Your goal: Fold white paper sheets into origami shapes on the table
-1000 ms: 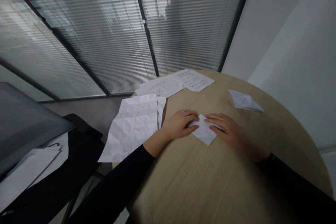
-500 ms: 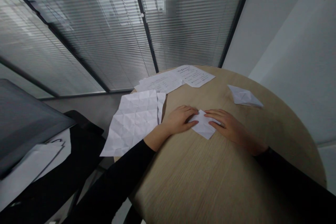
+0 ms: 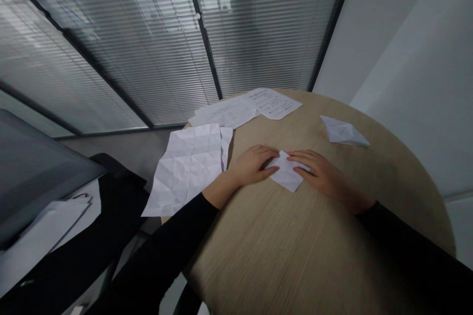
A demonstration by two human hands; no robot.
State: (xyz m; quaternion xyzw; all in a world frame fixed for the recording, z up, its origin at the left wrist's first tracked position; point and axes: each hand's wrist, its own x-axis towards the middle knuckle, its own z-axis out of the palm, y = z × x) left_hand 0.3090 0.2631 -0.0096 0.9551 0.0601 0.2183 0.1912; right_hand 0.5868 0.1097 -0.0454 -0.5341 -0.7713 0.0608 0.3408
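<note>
The small folded paper (image 3: 287, 175) lies flat on the round wooden table (image 3: 281, 246), between the two hands and toward the table's far half, one corner pointing to the near side; the left hand (image 3: 255, 164) rests at its left edge, fingers along the far part and thumb on the near part, with a gap between them; the right hand (image 3: 320, 173) mirrors it from the right, fingertips and thumb on the white surface, also parted — whether either hand pinches the paper or merely presses it, I cannot tell. Black sleeves (image 3: 410, 251) cover both forearms.

To the left of the left hand, a large creased sheet (image 3: 190, 160) covered in crossing fold lines reaches out past the table's left edge; another sheet (image 3: 226, 141) shows from under its right side. At the far edge lie printed pages (image 3: 279, 103), overlapping one another, their text too small to read; at the far right, well apart from the hands, sits a second folded paper (image 3: 343, 132), pointed at its ends. Farther left, beside a grey panel (image 3: 40, 172), white papers (image 3: 42, 236) rest on a black surface; slatted blinds (image 3: 148, 54) stand behind glass beyond the table — a pale wall (image 3: 414, 74) rises on the right.
</note>
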